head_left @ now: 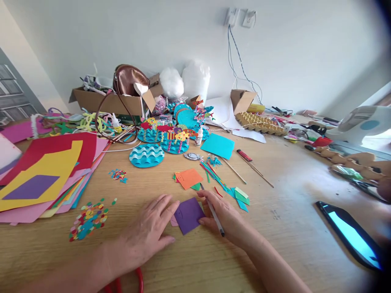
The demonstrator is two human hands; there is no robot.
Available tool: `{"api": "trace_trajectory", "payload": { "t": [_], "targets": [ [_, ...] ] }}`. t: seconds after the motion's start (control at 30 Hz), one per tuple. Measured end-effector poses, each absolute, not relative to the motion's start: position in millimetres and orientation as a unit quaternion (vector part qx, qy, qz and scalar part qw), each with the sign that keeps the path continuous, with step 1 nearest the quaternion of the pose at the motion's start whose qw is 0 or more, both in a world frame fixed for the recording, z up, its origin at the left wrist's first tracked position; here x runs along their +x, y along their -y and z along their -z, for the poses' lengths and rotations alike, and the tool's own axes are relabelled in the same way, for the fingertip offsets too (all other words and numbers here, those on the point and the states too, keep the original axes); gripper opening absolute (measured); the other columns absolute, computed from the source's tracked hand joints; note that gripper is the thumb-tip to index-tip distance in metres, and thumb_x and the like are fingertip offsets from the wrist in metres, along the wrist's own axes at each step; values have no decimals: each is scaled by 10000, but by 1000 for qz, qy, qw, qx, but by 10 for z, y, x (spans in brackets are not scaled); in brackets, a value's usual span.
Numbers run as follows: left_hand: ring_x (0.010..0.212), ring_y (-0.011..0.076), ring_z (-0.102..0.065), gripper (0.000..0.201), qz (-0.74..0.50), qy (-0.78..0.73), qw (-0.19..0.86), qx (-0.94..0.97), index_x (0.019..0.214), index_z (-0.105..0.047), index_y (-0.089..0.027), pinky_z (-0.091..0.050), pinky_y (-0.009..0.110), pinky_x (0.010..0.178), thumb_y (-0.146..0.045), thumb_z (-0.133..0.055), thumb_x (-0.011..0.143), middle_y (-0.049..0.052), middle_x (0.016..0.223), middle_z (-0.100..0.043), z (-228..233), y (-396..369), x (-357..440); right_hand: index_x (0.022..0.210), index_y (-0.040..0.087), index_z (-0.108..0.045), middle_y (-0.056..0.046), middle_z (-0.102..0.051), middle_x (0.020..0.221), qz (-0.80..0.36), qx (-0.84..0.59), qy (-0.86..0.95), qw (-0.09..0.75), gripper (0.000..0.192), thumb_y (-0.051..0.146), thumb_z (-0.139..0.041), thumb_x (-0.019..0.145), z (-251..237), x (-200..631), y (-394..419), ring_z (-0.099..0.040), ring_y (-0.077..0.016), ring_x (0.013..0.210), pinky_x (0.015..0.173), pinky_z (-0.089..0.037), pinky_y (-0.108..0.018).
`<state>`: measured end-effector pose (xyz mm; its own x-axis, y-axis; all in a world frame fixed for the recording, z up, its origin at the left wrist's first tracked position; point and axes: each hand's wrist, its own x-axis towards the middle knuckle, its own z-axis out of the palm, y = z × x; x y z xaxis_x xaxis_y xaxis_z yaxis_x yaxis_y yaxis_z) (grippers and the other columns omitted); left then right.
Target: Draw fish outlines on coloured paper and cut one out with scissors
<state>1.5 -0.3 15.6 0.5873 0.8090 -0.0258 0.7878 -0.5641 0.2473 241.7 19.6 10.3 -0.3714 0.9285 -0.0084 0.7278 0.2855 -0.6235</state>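
A purple paper square [190, 215] lies on the table between my hands, with a faint line drawn near its left edge. My left hand [149, 226] rests flat, its fingers stretched out and the fingertips at the square's left edge. In my right hand [224, 219] is a pen [216, 217], pointing up and away with its dark end toward me. The thumb of that hand touches the square's right edge. A bit of pink paper [174, 221] peeks out beneath the purple one. Just beyond sits an orange paper piece [189, 178] with small pen marks, over some green paper.
Stacked colored sheets [51, 175] and paper dots [90, 219] lie left. Blue wavy discs [146, 155], a glue bottle [199, 136], paper strips [215, 177] and a utility knife [244, 154] are beyond. A phone [348, 234] lies right; red handles [139, 280] show near me.
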Motion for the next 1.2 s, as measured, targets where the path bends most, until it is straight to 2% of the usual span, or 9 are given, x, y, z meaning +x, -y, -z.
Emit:
{"api": "trace_trajectory", "payload": {
  "t": [0.13, 0.3, 0.6, 0.83, 1.0, 1.2],
  "targets": [
    [1306, 313, -344, 729, -38, -452, 133, 881, 1382, -368, -164, -306, 471, 1062, -296, -681, 736, 153, 1422, -398, -128, -54, 89, 1251, 159, -474, -127, -581, 1190, -280, -537, 780, 160, 611, 133, -694, 682, -133, 2422, -203, -551, -261, 1086, 893, -435, -380],
    [1247, 309, -402, 718, -49, -449, 114, 885, 1366, -398, -180, -312, 467, 1052, -373, -686, 737, 123, 1367, -464, -109, -48, 193, 1226, 148, -492, -116, -590, 1194, -265, -531, 788, 162, 604, 100, -696, 659, -112, 2407, -201, -527, -251, 1115, 944, -400, -376],
    [1133, 282, -490, 553, -77, -442, 92, 889, 1303, -468, -167, -374, 456, 1002, -251, -645, 786, 116, 1236, -549, -75, -80, 281, 1231, 147, -494, -116, -583, 1222, -267, -531, 786, 168, 604, 100, -690, 663, -116, 2382, -199, -512, -239, 1142, 977, -376, -368],
    [1101, 265, -502, 486, -93, -440, 128, 884, 1250, -502, -180, -395, 426, 973, -201, -634, 783, 98, 1209, -557, -138, -120, 295, 1223, 158, -505, -120, -608, 1156, -266, -547, 778, 157, 592, 109, -677, 659, -169, 2359, -194, -549, -265, 1082, 910, -423, -390],
    [1084, 275, -493, 537, -102, -445, 166, 874, 1248, -497, -177, -405, 427, 940, -236, -662, 740, 100, 1162, -557, -171, -178, 305, 1221, 168, -500, -131, -598, 1176, -273, -544, 776, 164, 589, 107, -671, 661, -149, 2359, -202, -546, -273, 1096, 922, -416, -409],
    [1044, 265, -504, 561, -112, -446, 181, 869, 1238, -502, -239, -416, 411, 902, -257, -677, 706, 66, 1089, -566, -181, -224, 337, 1208, 157, -497, -135, -579, 1212, -276, -545, 774, 166, 568, 105, -657, 665, -128, 2340, -200, -535, -264, 1123, 951, -397, -404]
  ]
}}
